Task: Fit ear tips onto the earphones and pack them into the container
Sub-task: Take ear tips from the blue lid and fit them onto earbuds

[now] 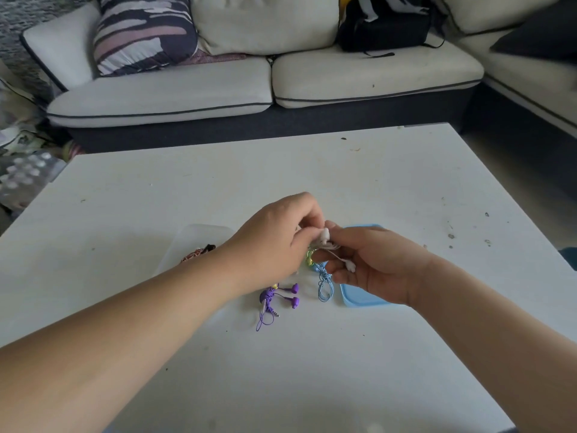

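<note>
1 earbud (325,235), btwn L hand (274,242), R hand (381,267)

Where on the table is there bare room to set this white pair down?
Bare table runs wide from the left hand and right hand, which hold the white earphones, to the far edge by the sofa, and nearer the camera, below the purple earphones. Right of the blue lid is free. Crowded: between clear container and lid, where purple and blue earphones lie.

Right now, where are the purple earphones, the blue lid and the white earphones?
purple earphones (268,295): head view, wound cable bundle.
blue lid (359,300): head view, near edge.
white earphones (324,235): head view, upper bud.
</note>
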